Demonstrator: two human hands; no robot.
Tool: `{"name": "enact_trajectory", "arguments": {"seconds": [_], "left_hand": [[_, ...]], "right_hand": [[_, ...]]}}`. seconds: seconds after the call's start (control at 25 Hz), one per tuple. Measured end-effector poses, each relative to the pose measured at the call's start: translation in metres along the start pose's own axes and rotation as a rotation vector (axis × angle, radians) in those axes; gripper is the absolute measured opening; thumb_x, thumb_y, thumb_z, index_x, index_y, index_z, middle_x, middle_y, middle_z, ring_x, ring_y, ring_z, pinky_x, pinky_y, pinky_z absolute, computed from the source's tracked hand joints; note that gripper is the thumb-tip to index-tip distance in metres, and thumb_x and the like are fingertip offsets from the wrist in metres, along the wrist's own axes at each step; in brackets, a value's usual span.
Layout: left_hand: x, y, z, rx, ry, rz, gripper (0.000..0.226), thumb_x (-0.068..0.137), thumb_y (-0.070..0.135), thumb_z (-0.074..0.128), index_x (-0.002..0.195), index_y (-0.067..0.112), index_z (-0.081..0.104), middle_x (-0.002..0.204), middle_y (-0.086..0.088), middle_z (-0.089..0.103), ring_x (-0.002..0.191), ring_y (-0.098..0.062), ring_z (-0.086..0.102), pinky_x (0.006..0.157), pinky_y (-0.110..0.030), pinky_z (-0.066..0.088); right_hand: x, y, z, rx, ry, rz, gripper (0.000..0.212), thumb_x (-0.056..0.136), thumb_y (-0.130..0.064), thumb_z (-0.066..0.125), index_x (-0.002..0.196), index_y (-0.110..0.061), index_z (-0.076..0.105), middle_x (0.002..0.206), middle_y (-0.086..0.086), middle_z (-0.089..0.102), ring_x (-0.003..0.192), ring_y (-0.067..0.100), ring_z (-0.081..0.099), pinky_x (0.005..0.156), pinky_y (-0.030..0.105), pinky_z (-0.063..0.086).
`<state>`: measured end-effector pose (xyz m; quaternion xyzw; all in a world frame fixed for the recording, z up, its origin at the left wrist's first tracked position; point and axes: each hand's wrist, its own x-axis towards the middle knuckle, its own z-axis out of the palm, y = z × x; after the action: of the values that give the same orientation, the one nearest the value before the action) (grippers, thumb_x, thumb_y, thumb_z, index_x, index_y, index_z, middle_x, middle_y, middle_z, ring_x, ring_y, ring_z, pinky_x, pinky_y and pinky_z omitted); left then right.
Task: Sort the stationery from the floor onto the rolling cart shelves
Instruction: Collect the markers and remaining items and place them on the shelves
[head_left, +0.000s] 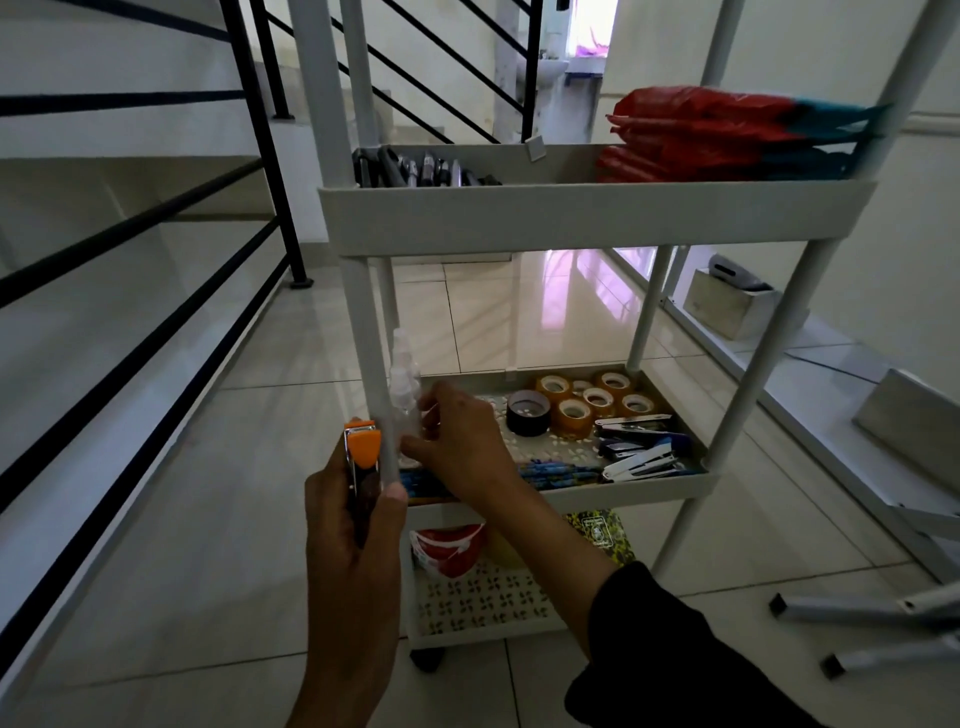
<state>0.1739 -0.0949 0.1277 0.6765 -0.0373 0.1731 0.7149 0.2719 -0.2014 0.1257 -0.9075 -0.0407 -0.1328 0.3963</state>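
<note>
My left hand (349, 525) is raised in front of me, just to the left of the near-left post of the rolling cart (571, 218). Its fingers and thumb are curled round an orange-topped stapler (361, 457), which stands upright with its orange end up. The forearm rises from the bottom edge of the view.

My right hand (460, 441) reaches forward and leftward into the middle shelf (649, 486), its wrist crossing the shelf's near rim. The fingers are curled round a clear spray bottle (408, 395) at the left end of that shelf, close behind the post; the bottle stands upright. A second clear bottle seems to stand just behind it, though I cannot tell for sure. My right forearm, in a dark sleeve (675, 649), comes in from the lower right.

On the same shelf, to the right of my hand, sit a black tape roll (527, 413) and a cluster of tan tape rolls (592, 397) toward the far side. Near the right end lie several staplers (639, 452), and blue pens (558, 474) lie along the near edge.

The top shelf holds dark pens (426, 169) at its left end and a stack of red packets (717, 137) at its right. The bottom shelf (483, 603) holds a red-and-white packet (449, 548) and a patterned notebook (600, 532). The cart stands on a glossy tiled floor (208, 519), with a black stair railing (156, 260) to the left.
</note>
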Motion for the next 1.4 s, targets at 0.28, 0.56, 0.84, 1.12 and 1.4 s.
{"name": "enact_trajectory", "arguments": {"seconds": [0.28,0.56,0.84,1.12,1.4], "left_hand": [[-0.025,0.007,0.014,0.108,-0.123,-0.012,0.063,0.094,0.012,0.054,0.146,0.034,0.027,0.115,0.007,0.043,0.093,0.02,0.05,0.067,0.005,0.039],[-0.013,0.022,0.035,0.076,-0.409,-0.047,0.038,0.078,0.02,0.069,0.114,0.029,0.06,0.113,0.014,0.063,0.101,0.001,0.06,0.073,-0.013,0.051],[0.02,0.031,0.071,0.233,-0.439,0.129,0.032,0.082,0.017,0.07,0.113,0.023,0.062,0.108,0.011,0.065,0.1,-0.005,0.061,0.077,-0.015,0.051],[-0.001,0.024,0.034,0.46,0.172,0.661,0.028,0.09,0.022,0.057,0.115,0.013,0.048,0.115,0.002,0.044,0.101,-0.033,0.048,0.077,-0.028,0.042],[0.019,0.005,0.025,0.362,0.124,0.374,0.059,0.092,0.038,0.05,0.143,0.014,0.032,0.139,-0.006,0.04,0.122,-0.018,0.042,0.092,-0.013,0.034]], "right_hand": [[-0.092,-0.03,-0.076,0.624,-0.196,0.09,0.042,0.087,-0.051,0.055,0.122,-0.029,0.054,0.11,-0.01,0.064,0.095,0.004,0.066,0.084,0.027,0.055],[-0.099,0.011,-0.126,0.446,-0.176,0.047,0.066,0.076,-0.024,0.077,0.13,-0.042,0.044,0.128,-0.01,0.055,0.112,0.014,0.059,0.09,0.041,0.055],[-0.041,0.023,-0.181,-0.415,-0.295,-0.238,0.033,0.086,-0.028,0.068,0.117,-0.021,0.062,0.108,-0.004,0.06,0.095,0.009,0.052,0.082,0.031,0.047],[-0.008,0.046,-0.197,-0.821,-0.282,0.044,0.035,0.088,-0.027,0.062,0.119,-0.011,0.061,0.119,0.01,0.054,0.11,0.023,0.052,0.084,0.029,0.043],[-0.017,0.054,-0.189,-0.937,-0.429,0.1,0.04,0.085,-0.022,0.065,0.121,-0.008,0.058,0.118,0.013,0.056,0.102,0.024,0.058,0.076,0.027,0.047]]}}
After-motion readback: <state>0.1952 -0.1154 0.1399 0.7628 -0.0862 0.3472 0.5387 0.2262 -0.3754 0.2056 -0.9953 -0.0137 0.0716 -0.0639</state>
